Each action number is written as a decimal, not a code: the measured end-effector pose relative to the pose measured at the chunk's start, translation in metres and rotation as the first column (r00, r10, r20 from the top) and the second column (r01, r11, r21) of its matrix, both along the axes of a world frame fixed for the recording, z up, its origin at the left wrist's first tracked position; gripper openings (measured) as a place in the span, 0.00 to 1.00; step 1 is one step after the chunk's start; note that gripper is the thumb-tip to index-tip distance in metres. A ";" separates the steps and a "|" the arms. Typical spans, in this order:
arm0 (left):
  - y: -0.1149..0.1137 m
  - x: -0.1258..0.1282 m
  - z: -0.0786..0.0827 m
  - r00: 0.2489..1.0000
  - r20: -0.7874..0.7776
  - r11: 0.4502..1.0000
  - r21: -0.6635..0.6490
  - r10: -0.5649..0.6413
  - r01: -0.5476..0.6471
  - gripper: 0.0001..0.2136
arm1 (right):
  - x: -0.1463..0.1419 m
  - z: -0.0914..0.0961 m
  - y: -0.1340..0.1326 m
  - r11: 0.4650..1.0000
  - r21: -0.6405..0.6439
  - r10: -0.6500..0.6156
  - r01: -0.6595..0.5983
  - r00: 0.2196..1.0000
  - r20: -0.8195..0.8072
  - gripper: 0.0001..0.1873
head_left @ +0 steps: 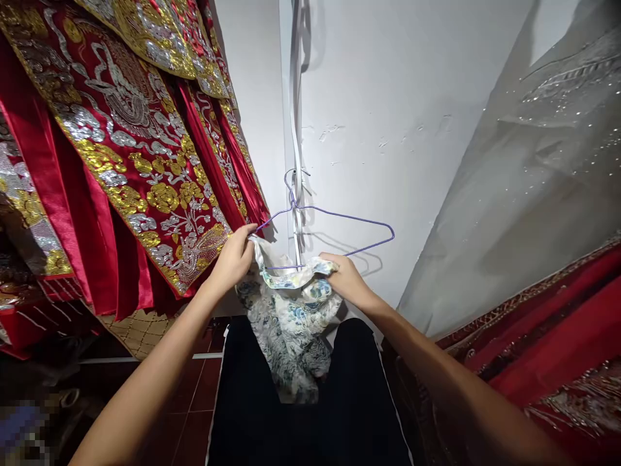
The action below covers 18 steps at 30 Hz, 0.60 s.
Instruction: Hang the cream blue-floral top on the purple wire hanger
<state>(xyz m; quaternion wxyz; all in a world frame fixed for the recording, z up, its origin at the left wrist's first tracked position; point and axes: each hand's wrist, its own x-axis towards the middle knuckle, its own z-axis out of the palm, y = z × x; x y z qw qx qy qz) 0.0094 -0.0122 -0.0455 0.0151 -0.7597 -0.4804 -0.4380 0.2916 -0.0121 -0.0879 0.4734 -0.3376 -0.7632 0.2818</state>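
Note:
A white garment with a blue floral print [291, 314] hangs between my two hands and drapes down between my knees. My left hand [235, 255] is closed on the left side of its neckline, where the purple wire hanger [347, 215] also reaches my fingers. The hanger's left end is inside the garment's opening. Its right end sticks out past the cloth, above my right hand [347, 278], which pinches the right side of the neckline. The hanger's hook stands upright in front of a white cable on the wall.
Red costumes with gold and silver sequins [160, 194] hang at the left. A white wall [369, 129] with a vertical cable [294, 116] stands ahead. Sheer sparkly grey fabric [524, 194] and red embroidered cloth [548, 330] fill the right. Dark red tiles [194, 395] cover the floor.

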 end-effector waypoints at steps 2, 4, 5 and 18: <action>0.014 0.006 0.006 0.998 -0.016 0.997 0.053 0.055 -0.054 0.17 | 0.003 0.000 -0.009 1.000 0.017 0.003 -0.002 0.998 -0.055 0.17; 0.023 0.007 0.007 0.994 -0.042 0.993 0.072 0.100 -0.096 0.15 | 0.017 0.001 -0.010 0.990 0.052 -0.120 0.130 0.979 -0.168 0.36; 0.024 0.006 0.006 0.993 -0.063 0.993 0.071 0.101 -0.097 0.15 | 0.027 0.003 -0.006 0.972 0.068 -0.205 0.227 0.949 -0.238 0.45; 0.012 -0.012 0.033 0.980 0.094 0.984 -0.031 0.176 -0.174 0.15 | 0.108 0.070 0.031 0.942 -0.333 -0.024 -0.043 0.981 -0.193 0.14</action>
